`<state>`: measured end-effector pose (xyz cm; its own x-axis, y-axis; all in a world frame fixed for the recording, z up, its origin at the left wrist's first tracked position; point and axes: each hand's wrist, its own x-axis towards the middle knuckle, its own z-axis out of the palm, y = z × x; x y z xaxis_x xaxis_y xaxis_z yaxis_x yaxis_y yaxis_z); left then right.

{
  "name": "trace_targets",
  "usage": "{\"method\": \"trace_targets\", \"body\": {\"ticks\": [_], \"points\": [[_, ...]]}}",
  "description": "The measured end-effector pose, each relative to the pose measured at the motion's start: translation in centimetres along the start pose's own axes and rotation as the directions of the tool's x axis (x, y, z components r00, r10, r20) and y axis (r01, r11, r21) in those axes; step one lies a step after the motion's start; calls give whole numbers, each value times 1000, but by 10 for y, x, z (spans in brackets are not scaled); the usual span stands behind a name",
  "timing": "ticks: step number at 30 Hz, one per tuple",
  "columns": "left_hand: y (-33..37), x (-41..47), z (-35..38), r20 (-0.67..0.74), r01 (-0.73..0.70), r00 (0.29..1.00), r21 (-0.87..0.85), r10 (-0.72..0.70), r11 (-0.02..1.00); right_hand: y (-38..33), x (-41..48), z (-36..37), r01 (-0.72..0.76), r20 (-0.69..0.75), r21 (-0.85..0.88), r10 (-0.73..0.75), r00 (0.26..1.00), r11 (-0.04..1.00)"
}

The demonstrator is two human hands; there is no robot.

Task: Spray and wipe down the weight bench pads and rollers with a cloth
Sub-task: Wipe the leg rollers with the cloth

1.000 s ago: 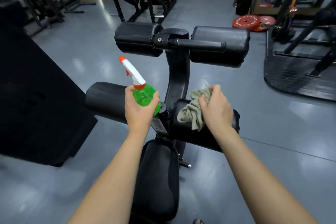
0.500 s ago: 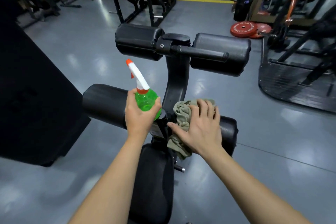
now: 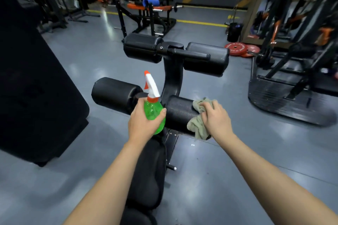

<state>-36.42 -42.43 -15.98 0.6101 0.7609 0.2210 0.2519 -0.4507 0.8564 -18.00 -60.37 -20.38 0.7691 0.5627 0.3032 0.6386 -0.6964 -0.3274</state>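
The left hand (image 3: pixel 144 124) grips the spray bottle (image 3: pixel 153 113) and the right hand (image 3: pixel 215 117) clutches the cloth (image 3: pixel 198 126) on the outer end of the roller (image 3: pixel 180 113), where it could slip off the curve and miss patches.

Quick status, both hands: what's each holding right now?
Left hand: closed around the green spray bottle.
Right hand: fingers curled on the cloth, pressing it on the lower right roller.
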Motion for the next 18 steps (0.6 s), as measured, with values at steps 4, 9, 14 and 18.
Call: {"method": "trace_targets", "body": {"ticks": [4,9,14,18], "points": [[19,-40,20,82,91,994,-220,-74,971,41,-43,-39,-399,136,185,378,916,898],[53,-84,62,295,110,955,-306,-16,946,61,-90,-90,-478,158,497,466,871,724],[90,-97,93,483,133,875,-318,39,939,64,-67,-113,-527,386,770,394,834,360],[118,-78,119,620,239,782,-386,59,891,67,-37,-115,-563,526,809,219,822,168]]}}
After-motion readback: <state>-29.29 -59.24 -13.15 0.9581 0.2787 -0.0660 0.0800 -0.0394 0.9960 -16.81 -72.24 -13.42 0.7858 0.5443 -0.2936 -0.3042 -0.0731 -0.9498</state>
